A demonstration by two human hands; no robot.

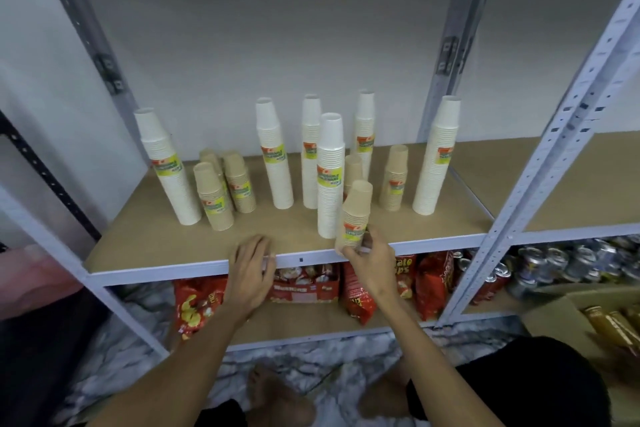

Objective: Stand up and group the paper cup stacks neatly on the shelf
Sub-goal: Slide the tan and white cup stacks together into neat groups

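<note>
Head view: I look down on a metal shelf [138, 239] with a brown board, and both hands are at its front rail.
White cup stacks: I count six, all upright. One [166, 166] stands beyond and well left of the left hand, four [310, 152] cluster just beyond the right hand, and one [437, 156] stands well off to that hand's right.
Cardboard box [554, 312]: it sits low and to the right of the right hand, with bottles [609, 322] inside.
Snack bags [431, 284]: these red packs lie on the lower board, beneath both hands.
Cans [540, 263]: they are down on the neighbouring lower board, right of the right hand.
Brown cup stacks: a short upright group [212, 198] stands beyond the left hand, slightly to its left. Two more [394, 180] stand beyond the right hand.
Held brown stack [356, 211]: it is at the board's front edge, tilted a little, beside the nearest white stack. I cannot tell whether its base touches the board.
Right hand [369, 260]: its fingers curl round the bottom of the held brown stack.
Left hand [251, 270]: it holds nothing, and its fingers lie relaxed over the front rail.
</note>
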